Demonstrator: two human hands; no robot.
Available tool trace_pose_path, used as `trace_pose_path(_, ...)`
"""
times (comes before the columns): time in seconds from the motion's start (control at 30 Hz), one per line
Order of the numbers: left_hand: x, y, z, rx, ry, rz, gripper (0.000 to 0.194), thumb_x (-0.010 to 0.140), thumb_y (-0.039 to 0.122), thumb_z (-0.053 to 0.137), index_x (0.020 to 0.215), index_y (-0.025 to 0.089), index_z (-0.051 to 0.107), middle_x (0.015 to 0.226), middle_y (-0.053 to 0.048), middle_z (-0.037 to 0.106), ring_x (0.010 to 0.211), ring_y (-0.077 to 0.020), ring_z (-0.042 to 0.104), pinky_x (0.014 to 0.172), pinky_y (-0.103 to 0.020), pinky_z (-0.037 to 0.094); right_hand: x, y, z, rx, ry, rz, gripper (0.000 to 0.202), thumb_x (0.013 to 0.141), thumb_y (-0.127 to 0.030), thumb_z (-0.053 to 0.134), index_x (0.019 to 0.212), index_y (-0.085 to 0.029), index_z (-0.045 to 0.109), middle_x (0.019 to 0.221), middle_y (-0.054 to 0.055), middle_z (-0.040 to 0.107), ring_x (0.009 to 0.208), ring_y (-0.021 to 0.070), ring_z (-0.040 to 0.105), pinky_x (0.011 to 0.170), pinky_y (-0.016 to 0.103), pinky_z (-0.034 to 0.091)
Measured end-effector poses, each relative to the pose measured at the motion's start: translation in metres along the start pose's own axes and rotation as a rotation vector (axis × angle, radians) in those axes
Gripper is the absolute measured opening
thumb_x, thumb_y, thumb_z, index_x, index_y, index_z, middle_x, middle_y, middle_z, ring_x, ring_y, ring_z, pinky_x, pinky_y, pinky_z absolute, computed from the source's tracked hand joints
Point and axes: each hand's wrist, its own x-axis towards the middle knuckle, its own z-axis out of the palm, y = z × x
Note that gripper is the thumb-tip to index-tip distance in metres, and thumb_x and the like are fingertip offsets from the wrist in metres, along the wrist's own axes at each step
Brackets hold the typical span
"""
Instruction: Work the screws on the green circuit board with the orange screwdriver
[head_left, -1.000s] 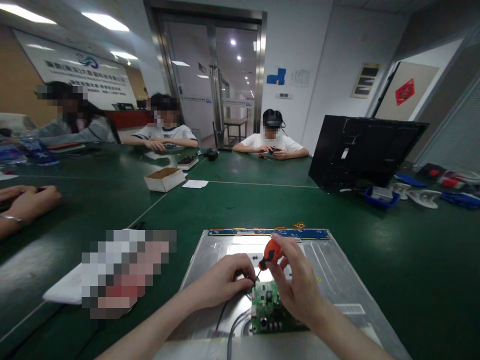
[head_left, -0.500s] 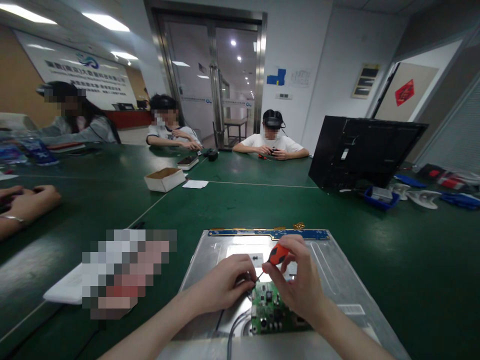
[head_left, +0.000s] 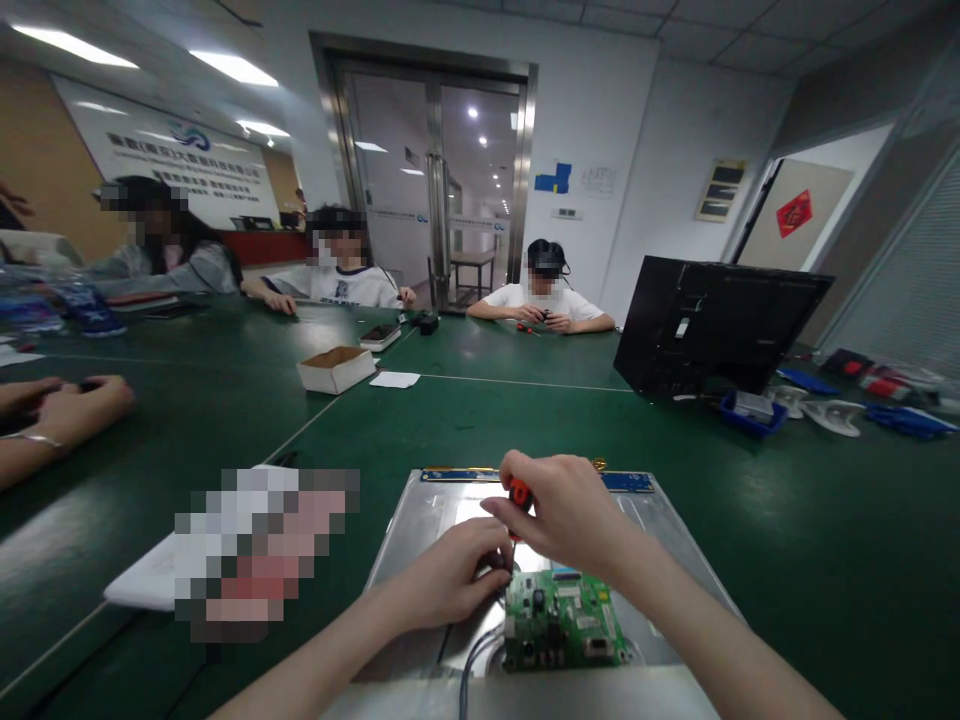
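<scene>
My right hand (head_left: pixel 566 505) grips the red and black handle of a screwdriver (head_left: pixel 519 496), its shaft pointing down to the upper left corner of a green circuit board (head_left: pixel 564 622). Beside that corner, my left hand (head_left: pixel 469 565) has its fingers bent close together; what they pinch, if anything, is too small to tell. The board lies on a silver metal panel (head_left: pixel 397 540) with a blue strip board (head_left: pixel 630 482) along its far edge. Grey cables run down at the board's left.
Across the green table (head_left: pixel 480 420) stand a small open box (head_left: pixel 336 372), white paper (head_left: pixel 395 380) and a black monitor (head_left: pixel 712 325). A blue tray (head_left: pixel 752 415) sits at the right. Several people sit around; another person's hands (head_left: pixel 75 415) are at the left.
My right hand has turned over the screwdriver, which now stands more upright, and its wrist is raised, so more of the green board shows. My left hand has stayed by the corner.
</scene>
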Motion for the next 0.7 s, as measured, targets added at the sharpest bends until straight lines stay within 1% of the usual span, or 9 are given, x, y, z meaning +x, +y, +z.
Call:
trace_pose_path(0.03, 0.000, 0.001, 0.000, 0.011, 0.003, -0.008, 0.009, 0.082, 0.011, 0.056, 0.086, 0.018, 0.059, 0.081, -0.001, 0.063, 0.077, -0.0187, 0.056, 0.069, -0.027, 0.043, 0.005, -0.003, -0.004, -0.064, -0.044, -0.002, 0.032, 0.094, -0.049, 0.062, 0.080, -0.020, 0.062, 0.063, 0.000, 0.065, 0.057, 0.0149, 0.058, 0.053, 0.027, 0.023)
trace_pose_path(0.1, -0.001, 0.003, -0.001, 0.029, 0.004, -0.019, 0.008, 0.082, 0.011, 0.056, 0.084, 0.019, 0.059, 0.079, 0.000, 0.062, 0.074, -0.0179, 0.055, 0.068, -0.027, 0.042, 0.012, -0.008, -0.012, -0.159, -0.086, 0.005, 0.050, 0.096, -0.061, 0.054, 0.068, -0.020, 0.062, 0.059, 0.002, 0.065, 0.055, 0.0148, 0.059, 0.052, 0.028, 0.019)
trace_pose_path(0.17, -0.001, 0.005, -0.002, 0.043, 0.006, -0.017, 0.008, 0.082, 0.011, 0.056, 0.085, 0.018, 0.059, 0.080, -0.001, 0.062, 0.074, -0.0177, 0.054, 0.068, -0.027, 0.041, 0.016, -0.011, -0.016, -0.205, -0.118, 0.012, 0.055, 0.096, -0.063, 0.053, 0.064, -0.019, 0.062, 0.058, 0.003, 0.065, 0.055, 0.0151, 0.059, 0.052, 0.029, 0.018)
trace_pose_path(0.23, -0.001, 0.006, -0.003, 0.059, 0.006, -0.007, 0.009, 0.082, 0.011, 0.056, 0.086, 0.018, 0.059, 0.084, -0.002, 0.062, 0.076, -0.0185, 0.055, 0.069, -0.028, 0.041, 0.016, -0.010, -0.017, -0.225, -0.138, 0.024, 0.044, 0.097, -0.055, 0.057, 0.070, -0.020, 0.064, 0.062, 0.002, 0.068, 0.056, 0.0157, 0.060, 0.052, 0.029, 0.018)
trace_pose_path(0.37, 0.001, 0.005, -0.003, 0.079, -0.010, 0.034, 0.009, 0.085, 0.011, 0.055, 0.086, 0.019, 0.057, 0.091, -0.004, 0.063, 0.083, -0.0204, 0.056, 0.073, -0.029, 0.042, 0.008, -0.001, -0.017, -0.216, -0.151, 0.052, 0.013, 0.094, -0.030, 0.060, 0.085, -0.020, 0.063, 0.071, 0.002, 0.072, 0.058, 0.0162, 0.061, 0.052, 0.029, 0.019)
trace_pose_path(0.43, 0.002, 0.005, -0.003, 0.078, -0.012, 0.043, 0.010, 0.086, 0.010, 0.054, 0.086, 0.019, 0.057, 0.093, -0.004, 0.063, 0.085, -0.0207, 0.057, 0.074, -0.030, 0.042, 0.004, 0.004, -0.020, -0.196, -0.152, 0.057, 0.007, 0.091, -0.024, 0.061, 0.087, -0.019, 0.060, 0.074, 0.001, 0.071, 0.059, 0.0158, 0.060, 0.052, 0.029, 0.019)
trace_pose_path(0.5, 0.002, 0.006, -0.003, 0.077, -0.007, 0.040, 0.010, 0.086, 0.010, 0.054, 0.086, 0.020, 0.056, 0.094, -0.005, 0.063, 0.086, -0.0209, 0.056, 0.075, -0.031, 0.042, 0.001, 0.008, -0.024, -0.173, -0.171, 0.043, 0.006, 0.090, -0.024, 0.061, 0.089, -0.019, 0.059, 0.076, 0.001, 0.072, 0.060, 0.0156, 0.060, 0.051, 0.029, 0.020)
trace_pose_path(0.63, 0.003, 0.010, -0.005, 0.069, -0.009, 0.039, 0.009, 0.087, 0.012, 0.053, 0.085, 0.020, 0.055, 0.092, -0.004, 0.062, 0.086, -0.0210, 0.056, 0.077, -0.032, 0.042, 0.000, 0.011, -0.028, -0.181, -0.210, 0.012, 0.021, 0.094, -0.042, 0.065, 0.089, -0.022, 0.062, 0.072, 0.001, 0.071, 0.060, 0.0165, 0.061, 0.051, 0.028, 0.019)
trace_pose_path(0.7, 0.003, 0.011, -0.005, 0.069, -0.015, 0.036, 0.009, 0.088, 0.012, 0.052, 0.085, 0.020, 0.056, 0.090, -0.004, 0.062, 0.085, -0.0210, 0.055, 0.076, -0.032, 0.041, 0.001, 0.011, -0.028, -0.196, -0.216, 0.011, 0.025, 0.095, -0.045, 0.063, 0.084, -0.022, 0.062, 0.068, 0.000, 0.069, 0.059, 0.0159, 0.060, 0.051, 0.028, 0.018)
